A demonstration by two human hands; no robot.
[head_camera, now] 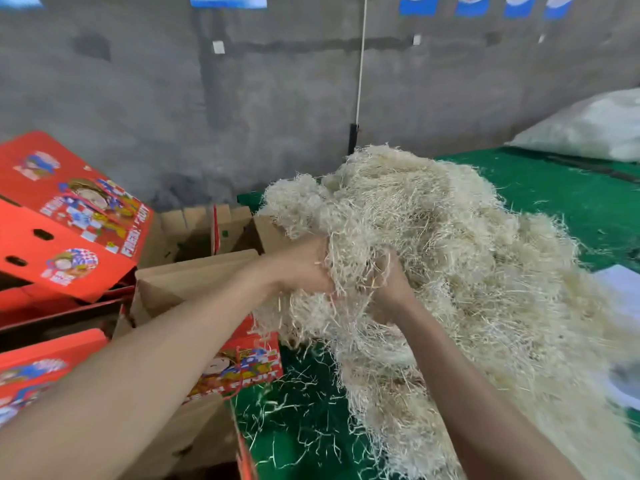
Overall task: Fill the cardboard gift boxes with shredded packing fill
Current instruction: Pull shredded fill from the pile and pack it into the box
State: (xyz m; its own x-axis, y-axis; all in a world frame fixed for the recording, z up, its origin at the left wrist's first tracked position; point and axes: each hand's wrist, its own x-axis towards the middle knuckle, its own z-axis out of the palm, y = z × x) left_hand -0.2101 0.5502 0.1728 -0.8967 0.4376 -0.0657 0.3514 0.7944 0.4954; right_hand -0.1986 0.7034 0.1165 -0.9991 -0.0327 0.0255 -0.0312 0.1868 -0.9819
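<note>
The fill [467,244], pale straw-coloured shreds, is lying in a big loose heap on the green surface [571,202], with stray strands scattering along its near edge. The left hand [301,271] and right hand [388,282] are gripping a clump at the heap's left side. Just beside it, the near box [194,278] is standing open, brown flaps raised and red printed side showing. The far box [204,230] is sitting open behind it. Closed red boxes [69,216] are leaning stacked to the left.
</note>
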